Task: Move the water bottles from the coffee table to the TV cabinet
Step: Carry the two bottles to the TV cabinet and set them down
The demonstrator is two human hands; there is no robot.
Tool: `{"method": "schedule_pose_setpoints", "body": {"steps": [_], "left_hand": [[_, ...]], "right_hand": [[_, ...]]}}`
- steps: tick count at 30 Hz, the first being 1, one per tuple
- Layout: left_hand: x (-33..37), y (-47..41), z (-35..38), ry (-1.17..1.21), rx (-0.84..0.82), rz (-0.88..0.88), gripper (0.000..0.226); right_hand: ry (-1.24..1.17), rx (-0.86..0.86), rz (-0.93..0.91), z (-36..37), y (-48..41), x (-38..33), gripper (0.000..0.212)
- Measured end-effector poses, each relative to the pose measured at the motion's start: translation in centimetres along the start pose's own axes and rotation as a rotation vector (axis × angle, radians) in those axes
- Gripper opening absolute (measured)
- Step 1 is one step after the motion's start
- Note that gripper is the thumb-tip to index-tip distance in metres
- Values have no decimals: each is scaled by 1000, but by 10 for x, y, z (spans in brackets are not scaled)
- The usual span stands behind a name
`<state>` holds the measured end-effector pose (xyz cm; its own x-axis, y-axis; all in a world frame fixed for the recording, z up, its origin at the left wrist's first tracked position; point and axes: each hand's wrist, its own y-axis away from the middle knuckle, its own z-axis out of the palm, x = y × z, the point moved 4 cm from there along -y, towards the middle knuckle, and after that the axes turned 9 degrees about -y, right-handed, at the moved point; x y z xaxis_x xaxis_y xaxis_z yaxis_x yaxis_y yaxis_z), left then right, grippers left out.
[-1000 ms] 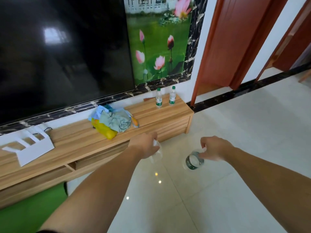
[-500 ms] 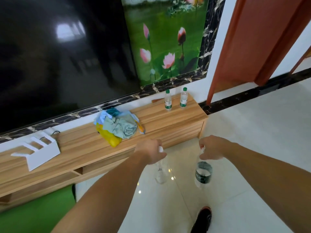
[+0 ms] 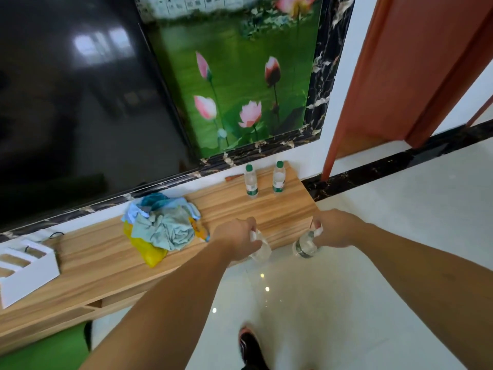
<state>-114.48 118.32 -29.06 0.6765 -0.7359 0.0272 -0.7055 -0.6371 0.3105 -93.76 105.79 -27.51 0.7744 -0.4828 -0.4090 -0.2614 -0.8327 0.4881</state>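
Note:
My left hand (image 3: 236, 237) grips a clear water bottle (image 3: 261, 249) by its neck, hanging at the front edge of the wooden TV cabinet (image 3: 106, 252). My right hand (image 3: 334, 229) holds a second clear bottle with a green label (image 3: 304, 245) by its cap, just off the cabinet's right front corner. Two green-capped water bottles stand upright at the back right of the cabinet top, one on the left (image 3: 250, 181) and one on the right (image 3: 278, 177). The coffee table is out of view.
A heap of blue-green cloth over a yellow bag (image 3: 160, 228) lies mid-cabinet. A white open box (image 3: 26, 271) sits at the left. A large dark TV (image 3: 80, 102) and a lotus mural (image 3: 240, 89) rise behind. My shoe (image 3: 249, 348) is on glossy white floor tiles. A red-brown door frame (image 3: 386, 89) stands at right.
I have stepped closer to the cabinet. Both hands with their bottles have risen and moved forward to the cabinet's front edge.

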Motion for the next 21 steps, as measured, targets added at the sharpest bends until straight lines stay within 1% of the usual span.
{"method": "schedule_pose_setpoints", "body": {"steps": [2,8,12,15,19,21], "left_hand": [[-6,-26,-4,-3,-6,3,41],[-39,-120,-13,19,-63,42,43],[-70,-173,-19,26,-73,50,40],[-90,-203,-18,31,-116,27,39],[-105,-233,-11,59,-146,3,39],[-110,-243,-6,89,-153,-27,40]], "right_hand": [[13,-1,-6,-15,-25,0,18],[40,-46,54,-54,-114,6,27],[34,-50,68,-74,-173,1,26],[0,-56,53,-78,-206,-3,23],[-78,-104,50,-76,-246,0,29],[-86,-127,37,-75,-269,1,28]]}}
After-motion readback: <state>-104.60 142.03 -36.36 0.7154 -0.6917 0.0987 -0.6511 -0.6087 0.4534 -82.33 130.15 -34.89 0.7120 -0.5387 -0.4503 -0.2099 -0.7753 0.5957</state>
